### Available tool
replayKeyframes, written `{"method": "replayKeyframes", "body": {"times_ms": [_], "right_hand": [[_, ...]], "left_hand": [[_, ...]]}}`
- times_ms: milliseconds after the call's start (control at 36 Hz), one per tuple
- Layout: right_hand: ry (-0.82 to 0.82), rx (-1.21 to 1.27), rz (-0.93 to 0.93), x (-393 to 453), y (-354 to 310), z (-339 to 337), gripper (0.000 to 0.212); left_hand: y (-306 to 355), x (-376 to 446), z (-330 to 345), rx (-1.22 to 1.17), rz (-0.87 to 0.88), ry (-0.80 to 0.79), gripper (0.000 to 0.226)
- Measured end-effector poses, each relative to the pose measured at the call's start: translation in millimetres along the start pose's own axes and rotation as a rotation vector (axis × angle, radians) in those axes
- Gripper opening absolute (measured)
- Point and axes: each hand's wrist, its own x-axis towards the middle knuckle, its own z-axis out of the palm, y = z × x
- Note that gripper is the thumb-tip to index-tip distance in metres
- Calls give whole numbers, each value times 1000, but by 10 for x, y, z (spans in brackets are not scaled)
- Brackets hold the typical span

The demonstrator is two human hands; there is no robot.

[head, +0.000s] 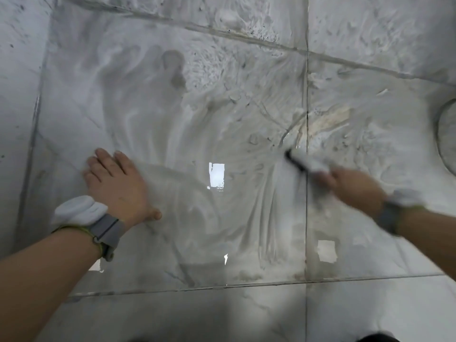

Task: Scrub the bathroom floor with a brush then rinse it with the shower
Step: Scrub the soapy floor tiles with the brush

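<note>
The brush (304,164), blurred, sits on the wet floor (172,107) at a grout line right of centre, its dark head pointing up-left. The right hand (350,185) grips its handle, fingers curled round it. Soapy swirls and gritty specks cover the tiles around it. The left hand (117,180) lies flat on the floor, fingers straight, holding nothing. Both wrists wear grey straps. A round drain (445,137) shows at the right edge.

Single head view, worn high, facing steeply down onto wet floor tiles (172,119), close range. Both forearms enter from near edge. Right side motion-blurred; far edge possibly a wall base.
</note>
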Motion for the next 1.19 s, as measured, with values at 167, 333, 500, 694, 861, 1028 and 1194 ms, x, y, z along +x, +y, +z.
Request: {"method": "replayKeyframes", "body": {"times_ms": [167, 333, 500, 694, 861, 1028, 1194], "right_hand": [[104, 354, 175, 284, -180, -329, 74], [-49, -27, -282, -876, -800, 420, 55], [-126, -106, -553, -1384, -857, 932, 60], [69, 265, 41, -217, -528, 205, 74], [231, 607, 283, -23, -520, 79, 74], [-7, 204, -224, -1250, -1403, 771, 63], [-78, -24, -454, -1390, -1432, 852, 58]], "left_hand": [[15, -4, -18, 0, -12, -20, 169], [30, 12, -30, -10, -31, -47, 169], [10, 11, -14, -14, -14, -48, 168], [-19, -11, 29, -13, 0, 22, 168], [-18, -17, -2, -9, -2, -19, 167], [-39, -8, 3, -12, 8, -28, 167], [-76, 3, 53, -19, 27, 0, 168]]}}
